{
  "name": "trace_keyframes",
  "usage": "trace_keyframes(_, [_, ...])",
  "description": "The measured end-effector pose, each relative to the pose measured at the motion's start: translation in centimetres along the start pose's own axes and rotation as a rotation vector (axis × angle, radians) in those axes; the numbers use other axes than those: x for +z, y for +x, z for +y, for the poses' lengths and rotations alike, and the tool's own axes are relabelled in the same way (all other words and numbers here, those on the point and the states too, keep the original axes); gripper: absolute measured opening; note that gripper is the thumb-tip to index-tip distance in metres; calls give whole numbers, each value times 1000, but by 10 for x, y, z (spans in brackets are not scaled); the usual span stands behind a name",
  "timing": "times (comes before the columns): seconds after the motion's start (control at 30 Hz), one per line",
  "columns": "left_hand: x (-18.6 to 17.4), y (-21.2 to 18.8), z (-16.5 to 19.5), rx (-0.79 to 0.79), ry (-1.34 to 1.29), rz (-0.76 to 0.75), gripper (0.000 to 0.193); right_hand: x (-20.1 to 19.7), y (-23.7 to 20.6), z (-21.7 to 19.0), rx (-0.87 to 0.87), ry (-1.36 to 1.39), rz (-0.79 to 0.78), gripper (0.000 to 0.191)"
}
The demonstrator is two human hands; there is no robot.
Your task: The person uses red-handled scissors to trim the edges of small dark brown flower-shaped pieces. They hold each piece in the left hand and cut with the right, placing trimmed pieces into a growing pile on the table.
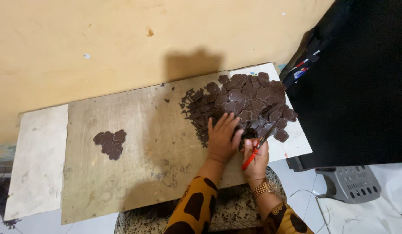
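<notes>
The left hand (222,138) lies flat and spread wide on the near edge of a big pile of brown flower-shaped pieces (248,102). Its fingers touch the pieces at the bottom of the pile. The pile sits at the right end of a wooden board (136,169), near the far right corner, and spills onto a white sheet (296,145) there.

The right hand (256,157) is just beside the left hand, at the near edge of the board. It is closed around a pair of scissors with red handles (256,149). The blades point up into the pile.

The pieces look thin, flat and dark brown, with round bumpy edges like little clouds. Small brown scraps (190,102) lie on the left side of the pile.

A much smaller heap of the same pieces (111,143) lies well apart, toward the left end of the board. The board is pale, scratched and stained.
</notes>
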State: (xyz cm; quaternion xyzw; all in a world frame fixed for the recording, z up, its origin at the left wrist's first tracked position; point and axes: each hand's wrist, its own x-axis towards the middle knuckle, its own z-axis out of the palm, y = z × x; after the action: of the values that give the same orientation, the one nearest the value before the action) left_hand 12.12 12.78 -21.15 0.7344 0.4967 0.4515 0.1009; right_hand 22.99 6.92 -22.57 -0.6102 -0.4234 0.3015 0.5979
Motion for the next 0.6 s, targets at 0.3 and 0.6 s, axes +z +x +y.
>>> trace_keyframes(0.3, [26, 15, 12, -133, 1, -26, 33, 0, 1, 10, -48, 39, -18, 18])
trace_keyframes(0.6, [14, 11, 19, -221, -97, -48, 26, 0, -1, 7, -82, -42, -35, 21])
